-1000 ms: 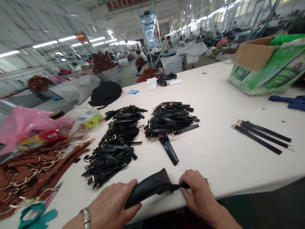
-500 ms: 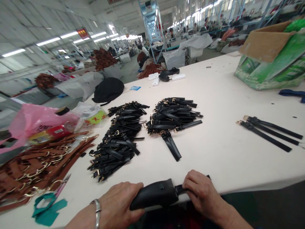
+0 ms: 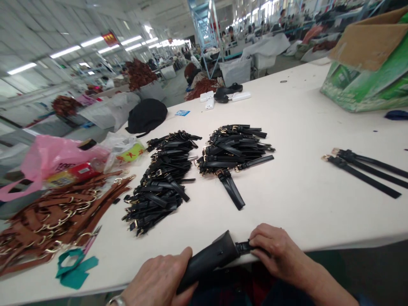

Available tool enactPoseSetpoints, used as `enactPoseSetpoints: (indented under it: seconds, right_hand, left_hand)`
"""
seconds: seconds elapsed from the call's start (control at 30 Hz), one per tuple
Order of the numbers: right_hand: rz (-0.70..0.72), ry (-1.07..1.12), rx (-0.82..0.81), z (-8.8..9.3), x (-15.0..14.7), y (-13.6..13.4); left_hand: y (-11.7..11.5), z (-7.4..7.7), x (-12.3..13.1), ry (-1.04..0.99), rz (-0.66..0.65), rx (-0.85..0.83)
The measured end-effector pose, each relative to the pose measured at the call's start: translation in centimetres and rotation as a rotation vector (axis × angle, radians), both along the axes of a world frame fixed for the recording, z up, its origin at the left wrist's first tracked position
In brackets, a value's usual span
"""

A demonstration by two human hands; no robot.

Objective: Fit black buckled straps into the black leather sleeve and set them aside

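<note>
At the table's near edge, my left hand (image 3: 157, 278) is wrapped round a smooth black leather-like piece (image 3: 210, 258), wide and curved, with a small dot-like fitting near its right end. A narrow black strap (image 3: 242, 247) comes out of that end, and the fingers of my right hand (image 3: 276, 248) pinch it. The strap's far end is hidden by the hand. Beyond my hands lie two heaps of short black straps with gold buckles, a left heap (image 3: 165, 182) and a right heap (image 3: 236, 148). Several similar loose straps (image 3: 363, 174) rest at the right.
Brown straps with metal rings (image 3: 47, 221) cover the left side, beside scissors (image 3: 91, 242) and a teal cloth strip (image 3: 75, 272). Behind are a pink bag (image 3: 60, 153) and a black cap (image 3: 146, 114). A green carton (image 3: 366, 85) stands at the back right.
The black piece has tilted, its right end turning upward, with my left hand lower. My right hand has shifted slightly rightward, and the view has moved a little.
</note>
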State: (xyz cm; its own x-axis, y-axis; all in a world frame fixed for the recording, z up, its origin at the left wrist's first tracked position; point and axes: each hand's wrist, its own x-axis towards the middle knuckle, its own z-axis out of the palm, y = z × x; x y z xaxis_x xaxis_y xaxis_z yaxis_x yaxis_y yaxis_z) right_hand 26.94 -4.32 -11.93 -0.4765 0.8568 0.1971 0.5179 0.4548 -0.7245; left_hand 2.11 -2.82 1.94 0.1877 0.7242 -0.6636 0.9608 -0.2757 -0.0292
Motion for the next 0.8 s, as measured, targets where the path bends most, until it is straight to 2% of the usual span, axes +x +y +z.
enactPoseSetpoints:
  seconds: [0.13, 0.3, 0.4, 0.6, 0.7, 0.8]
  right_hand:
    - [0.000, 0.015, 0.020, -0.3, -0.1, 0.1]
    - [0.003, 0.017, 0.048, -0.4, 0.1, 0.1]
    - [-0.002, 0.014, 0.048, -0.5, 0.1, 0.1]
    - [0.011, 0.024, 0.066, -0.6, 0.1, 0.1]
    - [0.018, 0.025, 0.061, -0.6, 0.1, 0.1]
    - [0.015, 0.025, 0.047, -0.6, 0.1, 0.1]
  left_hand:
    - [0.0, -0.1, 0.1, 0.001, -0.025, -0.057]
    - [0.9, 0.3, 2.7, -0.033, -0.050, -0.040]
    - [1.7, 0.4, 3.4, -0.039, -0.047, -0.021]
    - [1.5, 0.4, 1.2, 0.019, 0.050, 0.032]
    - [0.8, 0.6, 0.4, 0.048, 0.047, 0.040]
    - [0.6, 0.8, 0.8, 0.047, 0.022, 0.013]
